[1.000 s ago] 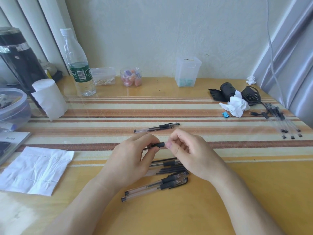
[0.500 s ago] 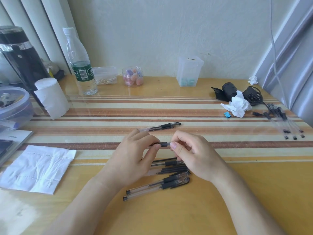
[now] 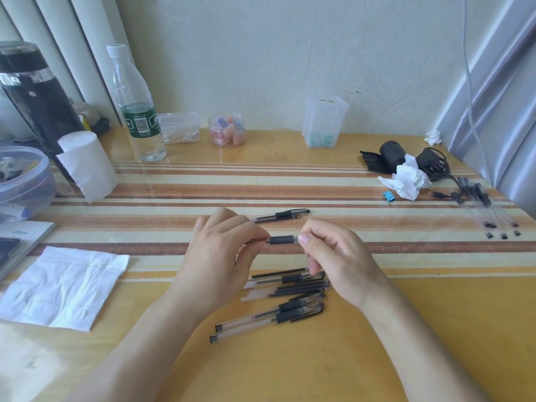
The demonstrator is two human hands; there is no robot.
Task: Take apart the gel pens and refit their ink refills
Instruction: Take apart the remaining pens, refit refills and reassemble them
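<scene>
Two hands, left hand [image 3: 220,250] and right hand [image 3: 333,256], are pinching one gel pen [image 3: 283,239] above the pile [image 3: 290,288] at 6 o'clock; light, slick barrel, likely best gripped on the rubber sleeve while twisting.

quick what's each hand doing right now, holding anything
Left hand: closed on the barrel end of the gel pen, held above the table.
Right hand: fingertips pinched on the same pen's tip end, beside the black grip.
</scene>
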